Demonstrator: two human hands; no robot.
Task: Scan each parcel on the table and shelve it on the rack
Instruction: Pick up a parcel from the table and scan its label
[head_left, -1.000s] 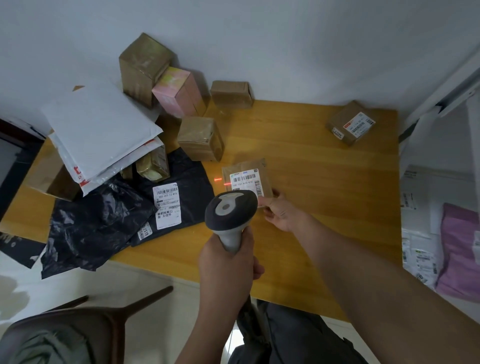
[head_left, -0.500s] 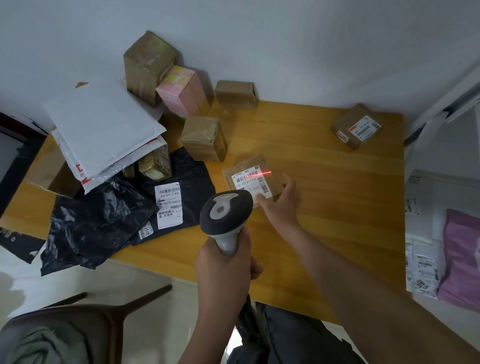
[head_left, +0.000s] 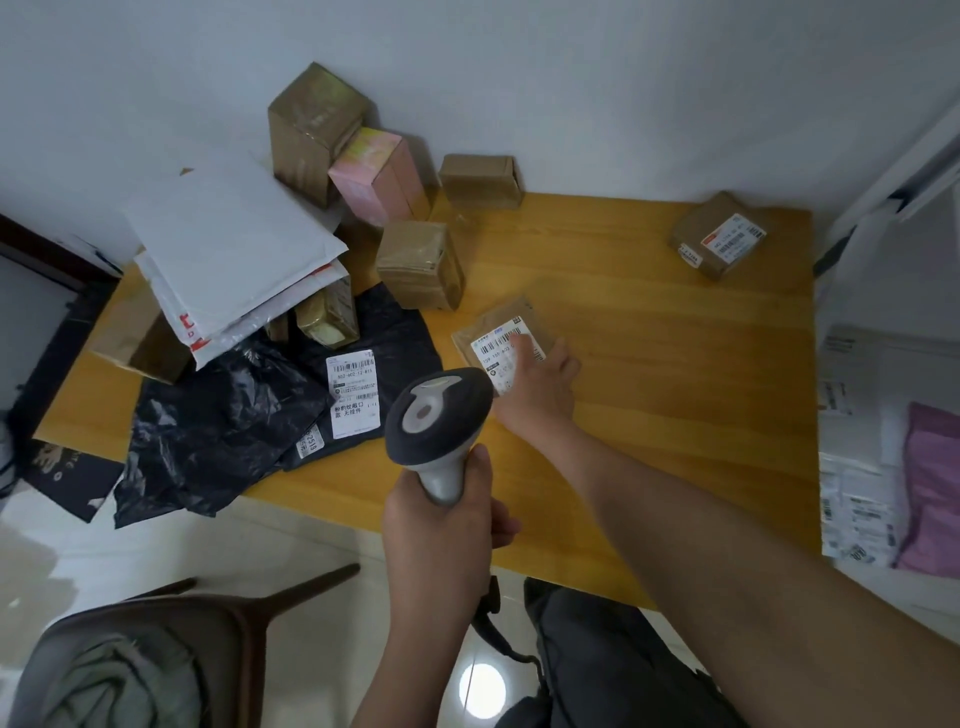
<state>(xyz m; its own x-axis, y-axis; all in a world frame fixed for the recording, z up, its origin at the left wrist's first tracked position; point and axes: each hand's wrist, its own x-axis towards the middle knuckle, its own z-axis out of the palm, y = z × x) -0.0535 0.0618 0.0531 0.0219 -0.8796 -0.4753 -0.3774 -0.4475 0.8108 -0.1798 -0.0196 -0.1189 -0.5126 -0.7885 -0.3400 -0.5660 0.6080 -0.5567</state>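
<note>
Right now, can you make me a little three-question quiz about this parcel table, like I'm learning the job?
1. True or false: the left hand holds the scanner.
2. What is the right hand touching? A) the pink box B) the flat brown parcel C) the black bag
3. Fill in: the brown box alone at the table's far right has a white ____ on top.

Key: 1 true; 2 B, its fingers lie on the label; 3 label.
</note>
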